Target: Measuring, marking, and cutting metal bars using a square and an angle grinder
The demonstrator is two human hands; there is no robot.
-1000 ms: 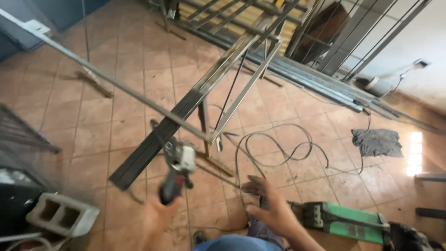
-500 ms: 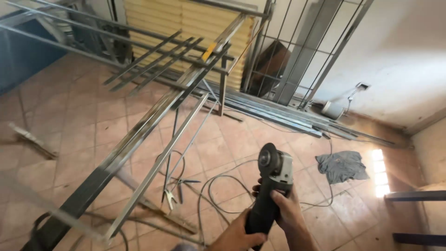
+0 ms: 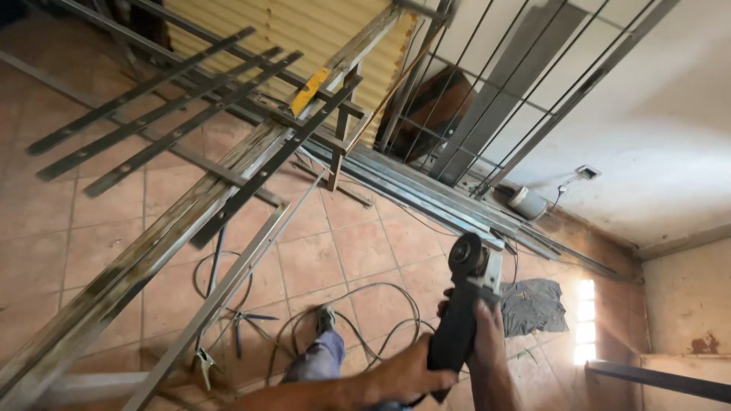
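My left hand (image 3: 415,373) and right hand (image 3: 487,335) both grip the black body of the angle grinder (image 3: 464,304) at the lower centre, disc end tilted up. Long steel bars (image 3: 175,228) cross the left of the frame above the tiled floor (image 3: 335,251). A grey rag (image 3: 533,304) lies right of the grinder.

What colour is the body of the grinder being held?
Black, with a silver-grey head, seen in the head view: angle grinder.
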